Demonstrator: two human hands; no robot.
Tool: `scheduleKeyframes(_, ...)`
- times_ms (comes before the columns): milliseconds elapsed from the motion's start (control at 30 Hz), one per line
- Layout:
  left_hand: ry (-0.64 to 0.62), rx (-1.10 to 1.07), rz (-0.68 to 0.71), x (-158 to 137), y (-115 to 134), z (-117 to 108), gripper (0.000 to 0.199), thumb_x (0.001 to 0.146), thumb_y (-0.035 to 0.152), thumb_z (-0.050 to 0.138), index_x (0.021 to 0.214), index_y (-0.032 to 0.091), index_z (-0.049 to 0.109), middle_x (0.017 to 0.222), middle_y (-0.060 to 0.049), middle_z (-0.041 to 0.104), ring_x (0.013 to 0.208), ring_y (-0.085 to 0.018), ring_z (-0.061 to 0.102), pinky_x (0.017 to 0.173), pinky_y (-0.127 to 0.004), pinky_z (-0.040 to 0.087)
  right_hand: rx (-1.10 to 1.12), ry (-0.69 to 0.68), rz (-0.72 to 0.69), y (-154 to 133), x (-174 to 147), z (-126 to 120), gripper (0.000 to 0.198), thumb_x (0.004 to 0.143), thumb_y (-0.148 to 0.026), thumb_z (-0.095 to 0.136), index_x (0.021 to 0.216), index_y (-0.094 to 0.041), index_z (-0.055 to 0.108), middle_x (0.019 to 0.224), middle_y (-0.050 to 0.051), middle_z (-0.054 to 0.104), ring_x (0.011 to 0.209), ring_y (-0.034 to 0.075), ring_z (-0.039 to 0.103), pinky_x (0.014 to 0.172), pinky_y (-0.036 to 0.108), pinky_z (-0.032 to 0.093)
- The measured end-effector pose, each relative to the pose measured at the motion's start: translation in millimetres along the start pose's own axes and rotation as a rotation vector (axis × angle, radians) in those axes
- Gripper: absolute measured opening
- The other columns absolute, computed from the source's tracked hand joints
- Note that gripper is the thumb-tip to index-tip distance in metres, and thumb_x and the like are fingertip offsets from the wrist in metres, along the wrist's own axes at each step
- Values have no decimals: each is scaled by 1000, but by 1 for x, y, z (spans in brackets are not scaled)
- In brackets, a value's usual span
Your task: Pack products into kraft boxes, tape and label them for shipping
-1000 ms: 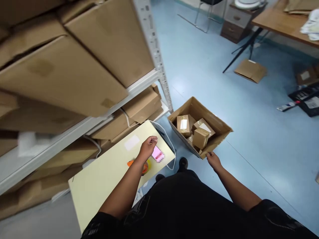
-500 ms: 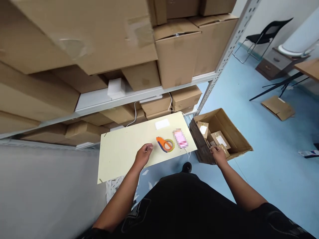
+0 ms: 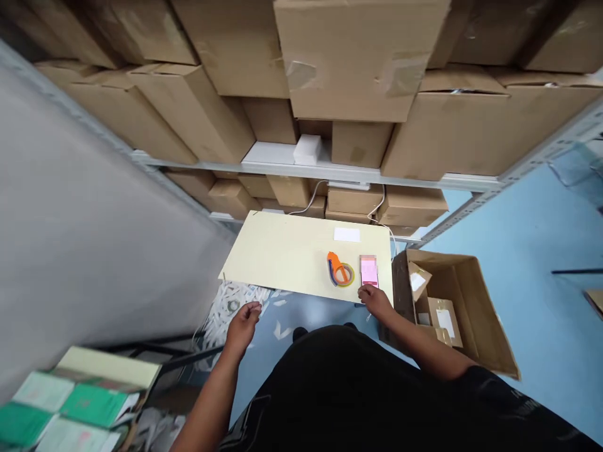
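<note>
My left hand is in the air off the front edge of the pale yellow board, its fingers curled together with nothing visible in them. At the board's front right, my right hand is also closed, its fingertips at the lower end of a phone with a pink screen. I cannot tell whether they touch it. Left of the phone lies an orange tape dispenser with a roll in it. Behind it is a white rectangular card or label pad.
An open carton holding several small labelled boxes stands right of the board. Shelves packed with cardboard boxes rise behind. White paper scraps lie below left, and green-and-white packets sit at the lower left.
My view has turned left, bringing the green packets into sight. My right hand has moved from the carton's edge to the phone. My left hand has moved off the board toward the left.
</note>
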State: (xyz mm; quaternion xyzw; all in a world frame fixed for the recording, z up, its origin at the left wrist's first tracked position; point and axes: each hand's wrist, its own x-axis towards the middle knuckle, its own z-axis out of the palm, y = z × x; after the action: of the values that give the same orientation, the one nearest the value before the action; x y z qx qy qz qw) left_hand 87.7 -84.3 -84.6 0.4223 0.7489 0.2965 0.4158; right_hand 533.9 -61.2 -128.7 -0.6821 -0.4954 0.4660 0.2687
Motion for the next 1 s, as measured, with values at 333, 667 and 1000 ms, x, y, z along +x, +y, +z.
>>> scheduleKeyframes(333,329,-195,-228,-155,-45,33,60,73,70,68,105,19,71,107,-10,77,98,-27,73,84,-42,62,-138,-488,-124,-26,16,25,20,82,-40,57,81,-25,71,80,1,74,77,23,70,73,33,51)
scheduleKeyframes(667,673,-462,-309,-291,-122,-6,56,73,61,67,106,16,70,107,-13,75,100,-30,70,86,-43,57,-232,-717,-243,-55,-12,130,34,79,-52,61,91,-23,74,85,6,78,79,28,75,77,39,57)
scheduleKeyframes(1000,818,-513,-331,-406,-241,-105,43,78,51,67,105,17,70,107,-12,77,104,-29,72,98,-42,54,-344,-781,-457,-110,-144,292,44,80,-62,58,92,-22,72,90,9,80,84,29,77,78,38,58)
